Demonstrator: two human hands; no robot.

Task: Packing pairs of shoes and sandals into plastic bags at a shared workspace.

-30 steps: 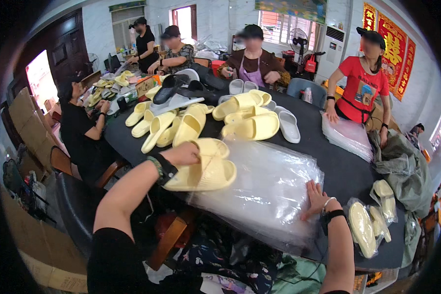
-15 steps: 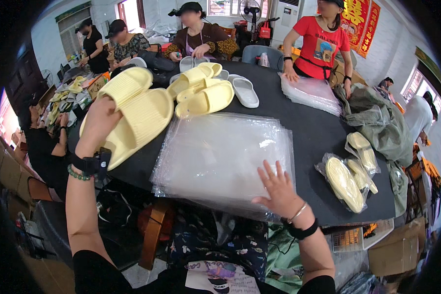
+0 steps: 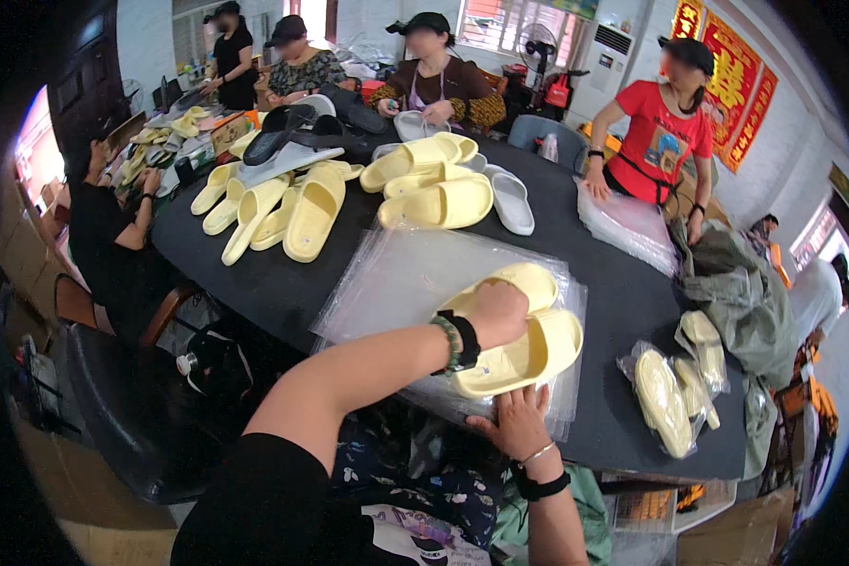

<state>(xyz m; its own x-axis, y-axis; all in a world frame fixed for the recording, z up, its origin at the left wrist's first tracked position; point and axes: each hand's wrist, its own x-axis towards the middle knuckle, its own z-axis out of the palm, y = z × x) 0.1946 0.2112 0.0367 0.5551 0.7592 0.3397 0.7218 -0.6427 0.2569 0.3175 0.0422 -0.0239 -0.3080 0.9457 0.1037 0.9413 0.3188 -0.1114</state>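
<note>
The left hand (image 3: 496,313) grips a pair of yellow slippers (image 3: 519,340) lying on the stack of clear bags (image 3: 396,278) at the near edge of the dark worktop (image 3: 283,283). The right hand (image 3: 517,423) lies flat, fingers spread, on the stack's near edge, probably pinning a bag. Keep both slippers aligned, soles level, while the bag mouth is held open. Their long axis runs diagonally across the stack, toes apparently up-right.

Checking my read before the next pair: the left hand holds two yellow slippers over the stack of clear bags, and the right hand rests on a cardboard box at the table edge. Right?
Not quite. In the head view the right hand rests on the near edge of the stack of clear bags, not on a cardboard box. The rest stands: the left hand holds two yellow slippers over that stack.
</note>
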